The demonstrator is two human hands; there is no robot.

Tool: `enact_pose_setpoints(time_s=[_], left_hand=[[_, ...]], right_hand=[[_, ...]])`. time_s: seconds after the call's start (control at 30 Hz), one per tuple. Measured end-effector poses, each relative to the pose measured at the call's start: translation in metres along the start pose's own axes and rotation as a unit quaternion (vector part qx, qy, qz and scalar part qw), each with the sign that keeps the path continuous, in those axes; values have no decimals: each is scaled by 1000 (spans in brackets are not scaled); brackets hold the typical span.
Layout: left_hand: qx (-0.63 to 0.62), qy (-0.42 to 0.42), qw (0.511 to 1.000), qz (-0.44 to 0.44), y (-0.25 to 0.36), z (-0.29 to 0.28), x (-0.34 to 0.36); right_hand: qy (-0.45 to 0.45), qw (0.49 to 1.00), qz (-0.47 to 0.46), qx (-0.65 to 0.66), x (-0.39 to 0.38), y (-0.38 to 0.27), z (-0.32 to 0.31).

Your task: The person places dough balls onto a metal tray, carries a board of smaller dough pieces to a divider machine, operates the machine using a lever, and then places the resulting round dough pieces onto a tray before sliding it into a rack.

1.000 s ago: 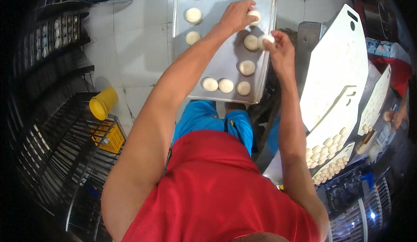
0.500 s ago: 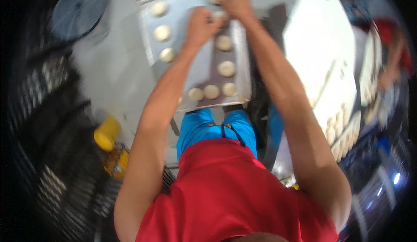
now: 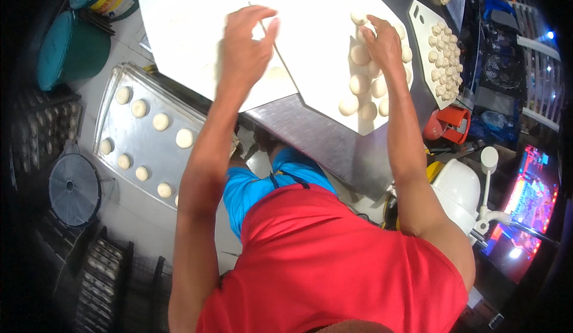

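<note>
Over the left white board (image 3: 185, 28), my left hand (image 3: 248, 46) is raised with thumb and fingers apart, slightly blurred and holding nothing. My right hand (image 3: 385, 43) reaches the far part of the right white board (image 3: 319, 34), its fingers curled at a pale dough ball (image 3: 359, 18) at the edge of a group. More round dough balls (image 3: 359, 84) lie close together beneath and beside this hand, some hidden by it. To my left, a metal baking tray (image 3: 110, 131) carries two spaced rows of flattened dough balls (image 3: 160, 121); my left forearm hides its near end.
Both boards rest on a dark metal table (image 3: 322, 136). Another board (image 3: 421, 25) with many small dough pieces lies at the right. Green bins (image 3: 71, 52) stand far left, a round grey lid-like disc (image 3: 74, 189) below them. White equipment (image 3: 456, 183) and a lit screen (image 3: 522, 213) are at right.
My view and body have turned right, from the tray to the table. Both hands have left the dough on the tray and are now over the white boards; the left one has opened.
</note>
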State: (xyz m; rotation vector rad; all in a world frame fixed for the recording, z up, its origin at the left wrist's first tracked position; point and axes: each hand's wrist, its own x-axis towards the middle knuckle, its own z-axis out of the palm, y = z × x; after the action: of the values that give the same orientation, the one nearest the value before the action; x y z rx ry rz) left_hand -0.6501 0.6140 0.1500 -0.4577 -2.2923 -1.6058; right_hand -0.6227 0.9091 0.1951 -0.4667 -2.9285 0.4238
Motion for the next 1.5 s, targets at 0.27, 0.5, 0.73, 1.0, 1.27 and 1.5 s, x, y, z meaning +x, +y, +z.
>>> enact_pose_setpoints(time_s=[0.27,0.5,0.73,1.0,1.27,1.5], left_hand=[[265,-248,932,18,47,205,63],[-147,-227,954,-131,57,200,44],[90,-355,924,-114,64,167,13],[-38,-201,969,-141,71,116,-41],[22,111,944,-310,25,-134,-181],[205,59,825,-524,-81,-238,-293]], right_hand=[[-88,965,69,236,1,71,-5],[-77,789,162,587,52,148,-39],[-131,987,-4,94,84,171,9],[-102,956,-106,253,55,122,-2],[-193,922,-99,320,-39,-38,-31],[-389,829,-286,282,-145,-218,49]])
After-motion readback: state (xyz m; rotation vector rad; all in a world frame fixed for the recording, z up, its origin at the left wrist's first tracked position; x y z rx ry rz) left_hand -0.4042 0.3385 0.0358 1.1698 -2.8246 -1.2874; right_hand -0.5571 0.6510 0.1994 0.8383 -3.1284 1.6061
